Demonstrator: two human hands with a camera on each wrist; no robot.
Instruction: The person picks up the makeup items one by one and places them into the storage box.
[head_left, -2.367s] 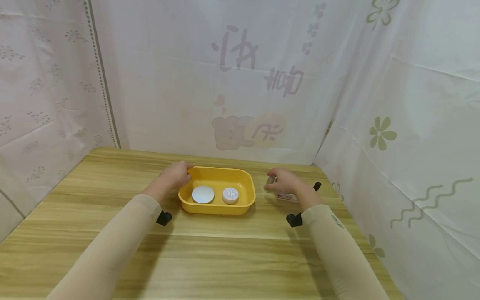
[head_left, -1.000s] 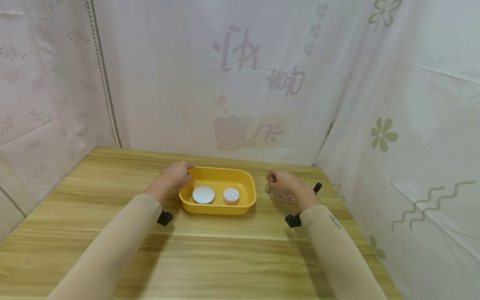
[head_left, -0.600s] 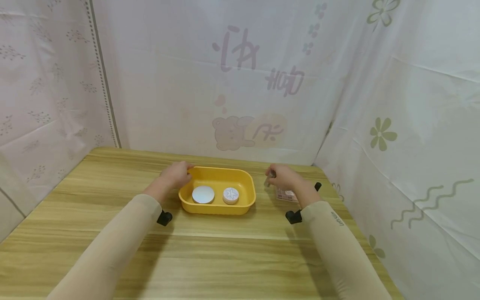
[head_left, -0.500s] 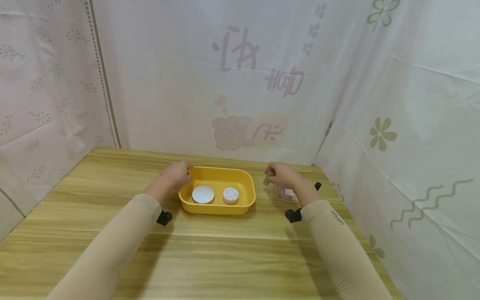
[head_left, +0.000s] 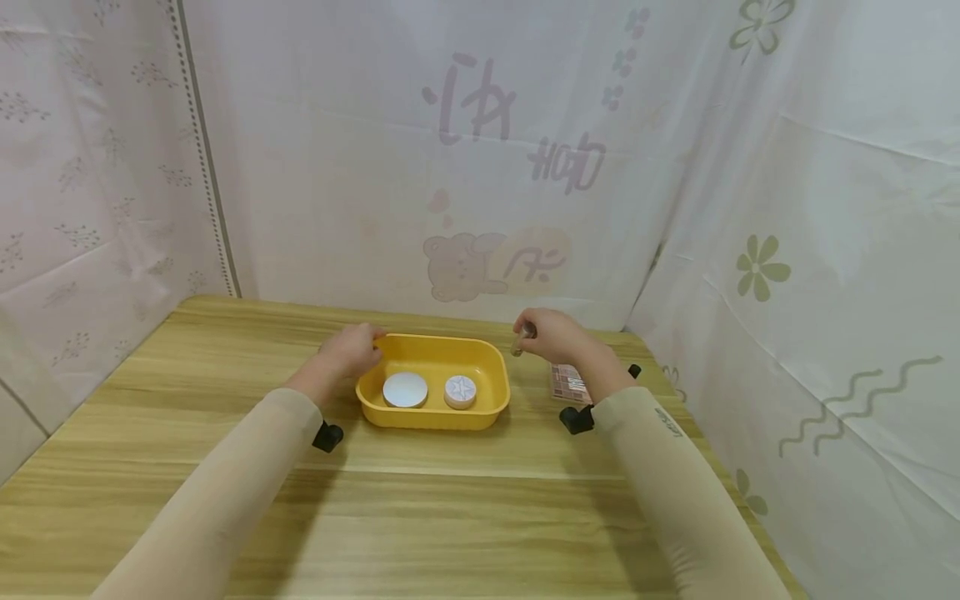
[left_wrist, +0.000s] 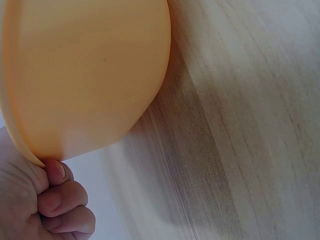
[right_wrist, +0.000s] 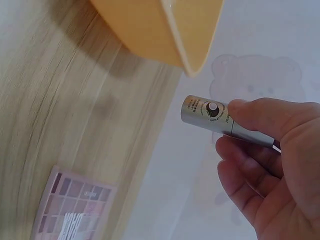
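Observation:
My left hand (head_left: 350, 350) grips the left rim of a yellow plastic tub (head_left: 433, 418). In the left wrist view its fingers (left_wrist: 62, 197) are curled under that rim. The tub holds a white round disc (head_left: 406, 390) and a smaller round case with a star pattern (head_left: 460, 392). Right of the tub, above the table, my right hand (head_left: 558, 337) pinches a short silvery lipstick tube (right_wrist: 205, 111) between thumb and fingers. The tube's label shows in the right wrist view; its far end is hidden by the hand.
An eyeshadow palette (right_wrist: 75, 205) lies on the wooden table (head_left: 450, 525), partly beneath my right forearm in the head view. Patterned curtains (head_left: 360, 167) hang behind the table and at both sides. A black wrist mount (head_left: 577, 419) sits on my right wrist.
My right hand has lifted the lipstick tube off the table and moved up and left toward the tub. More of the palette shows. My left hand stays on the rim.

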